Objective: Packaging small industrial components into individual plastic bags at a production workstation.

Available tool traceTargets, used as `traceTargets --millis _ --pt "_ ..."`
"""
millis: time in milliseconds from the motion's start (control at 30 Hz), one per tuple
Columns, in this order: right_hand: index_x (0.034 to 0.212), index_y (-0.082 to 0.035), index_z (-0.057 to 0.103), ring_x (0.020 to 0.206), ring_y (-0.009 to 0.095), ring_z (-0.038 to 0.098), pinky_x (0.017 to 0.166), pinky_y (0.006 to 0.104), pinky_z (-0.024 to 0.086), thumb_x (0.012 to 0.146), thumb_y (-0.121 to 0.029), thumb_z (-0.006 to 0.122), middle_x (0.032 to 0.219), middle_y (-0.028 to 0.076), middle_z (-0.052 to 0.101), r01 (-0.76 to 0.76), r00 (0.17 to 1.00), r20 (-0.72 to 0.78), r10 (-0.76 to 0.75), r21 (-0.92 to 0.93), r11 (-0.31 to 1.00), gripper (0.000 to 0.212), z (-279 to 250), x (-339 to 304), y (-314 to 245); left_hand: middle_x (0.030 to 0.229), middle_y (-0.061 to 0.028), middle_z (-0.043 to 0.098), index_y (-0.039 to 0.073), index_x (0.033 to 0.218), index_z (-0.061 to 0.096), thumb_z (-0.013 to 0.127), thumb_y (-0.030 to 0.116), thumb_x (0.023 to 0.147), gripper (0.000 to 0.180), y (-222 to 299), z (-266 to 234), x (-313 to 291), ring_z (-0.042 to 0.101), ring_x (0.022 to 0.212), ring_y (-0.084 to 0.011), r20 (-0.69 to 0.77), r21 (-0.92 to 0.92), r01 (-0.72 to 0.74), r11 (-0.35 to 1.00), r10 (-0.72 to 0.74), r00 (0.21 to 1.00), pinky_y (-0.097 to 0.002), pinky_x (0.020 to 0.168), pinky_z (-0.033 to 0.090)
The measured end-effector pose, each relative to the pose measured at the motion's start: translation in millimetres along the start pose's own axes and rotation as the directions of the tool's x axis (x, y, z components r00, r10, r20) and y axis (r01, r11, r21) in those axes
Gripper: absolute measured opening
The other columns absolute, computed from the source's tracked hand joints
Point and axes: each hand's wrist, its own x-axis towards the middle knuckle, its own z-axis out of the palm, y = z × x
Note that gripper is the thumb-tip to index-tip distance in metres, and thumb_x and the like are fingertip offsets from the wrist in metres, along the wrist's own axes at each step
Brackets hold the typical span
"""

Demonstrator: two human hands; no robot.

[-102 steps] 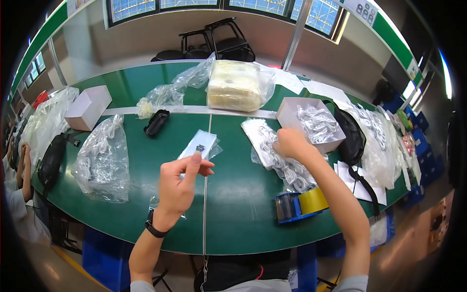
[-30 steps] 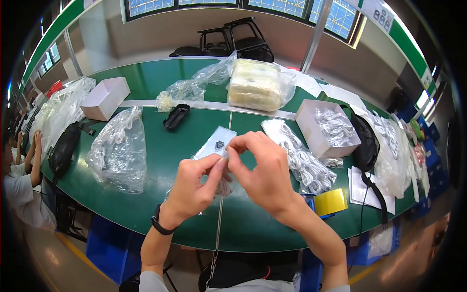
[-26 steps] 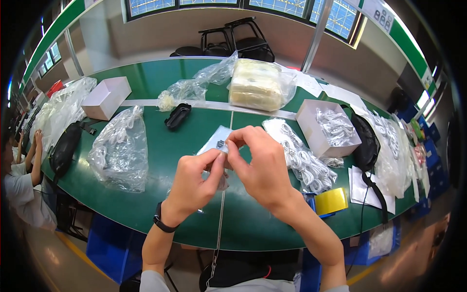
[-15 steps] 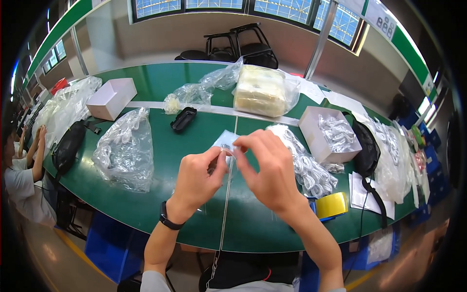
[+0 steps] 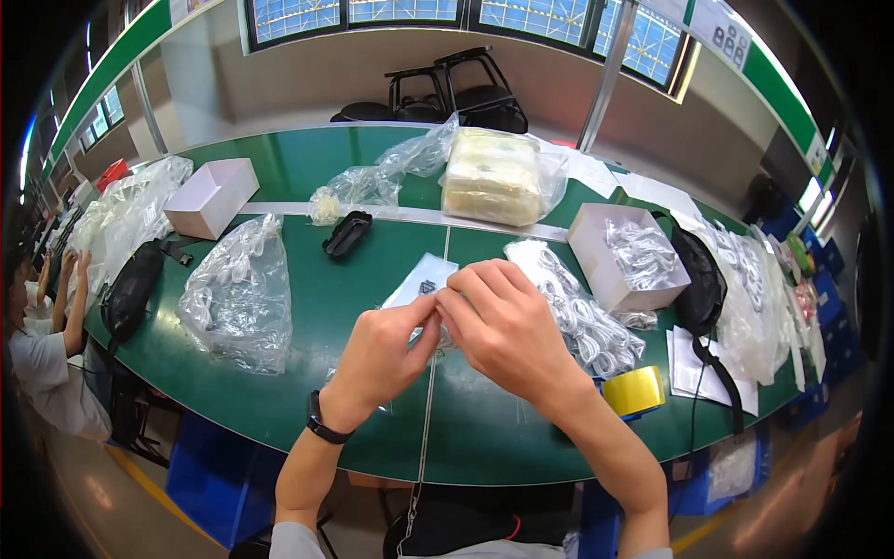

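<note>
My left hand [image 5: 386,345] and my right hand [image 5: 503,321] meet over the middle of the table, thumbs and fingertips pinched together. Whatever sits between the fingertips is hidden by the fingers. Just past them appears a small clear plastic bag [image 5: 416,282] with a dark printed mark, partly covered by my hands. White bundled cables [image 5: 582,317] in clear wrapping lie right of my right hand. Left of my left hand rests a large clear bag [image 5: 237,298] with white cables inside.
A white box [image 5: 629,256] of wrapped cables stands at right, near a yellow tape roll [image 5: 634,391]. Farther off are a black case [image 5: 348,235], a wrapped cream block [image 5: 492,177] and another white box [image 5: 212,197]. At far left sits another person [image 5: 51,359].
My right hand has closed in to the left, its fingertips now against those of my left hand. More of the small printed bag shows; a clear curved edge between the fingers is hidden now.
</note>
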Motion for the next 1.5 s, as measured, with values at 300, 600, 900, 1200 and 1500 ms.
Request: traceTargets --millis 300,600,900,1200,1500 --pt "0.089 -0.001 0.065 0.081 0.027 0.062 0.080 0.0342 0.050 0.076 -0.001 0.071 0.086 0.010 0.063 -0.180 0.977 -0.080 0.196 0.176 0.968 0.014 -2.9 3.7 -0.7 0.075 -0.0181 0.068 0.002 0.095 0.070 0.063 0.005 0.091 0.009 7.4 -0.1 -0.7 0.068 0.066 -0.0356 -0.058 0.032 -0.015 0.999 0.017 0.998 -0.0375 0.058 0.052" --pt "0.104 0.003 0.072 0.084 0.011 0.065 0.077 0.0256 0.051 0.099 -0.014 0.063 0.090 0.005 0.070 -0.471 0.518 0.198 0.832 0.878 0.084 0.019 11.6 -15.5 22.2 0.096 -0.0166 0.076 -0.010 0.102 0.069 0.048 0.007 0.104 0.027 0.6 -11.0 5.1 0.075 0.090 -0.0200 -0.119 -0.339 0.199 0.919 -0.252 0.961 -0.0293 0.082 0.058" --pt "0.097 0.002 0.073 0.075 0.012 0.066 0.073 0.0251 0.053 0.091 -0.006 0.070 0.085 0.005 0.072 -0.614 0.569 0.010 0.822 0.670 0.417 0.011 34.3 -16.4 0.6 0.093 -0.0153 0.077 -0.009 0.103 0.070 0.053 0.008 0.101 0.024 -37.6 -35.3 16.5 0.073 0.083 -0.0155 -0.392 -0.269 0.233 0.935 -0.327 0.860 -0.0256 0.074 0.055" --pt "0.092 -0.001 0.065 0.080 0.030 0.068 0.070 0.0374 0.055 0.082 -0.001 0.071 0.087 0.012 0.069 -0.365 0.930 0.186 0.316 0.553 0.749 0.012 91.6 -39.2 -90.4 0.095 -0.0160 0.076 -0.011 0.104 0.068 0.050 0.010 0.104 0.029 -51.7 -50.8 16.1 0.073 0.086 -0.0165 -0.421 -0.313 0.270 0.911 -0.388 0.820 -0.0269 0.080 0.055" --pt "0.089 0.000 0.063 0.083 0.026 0.064 0.072 0.0369 0.055 0.079 -0.002 0.066 0.089 0.010 0.064 -0.144 0.966 0.255 0.037 0.418 0.897 0.011 102.1 -56.2 -111.4 0.093 -0.0140 0.077 -0.008 0.103 0.071 0.054 0.009 0.101 0.025 -52.8 -56.0 11.8 0.073 0.083 -0.0145 -0.462 -0.363 0.217 0.906 -0.377 0.803 -0.0262 0.075 0.056"
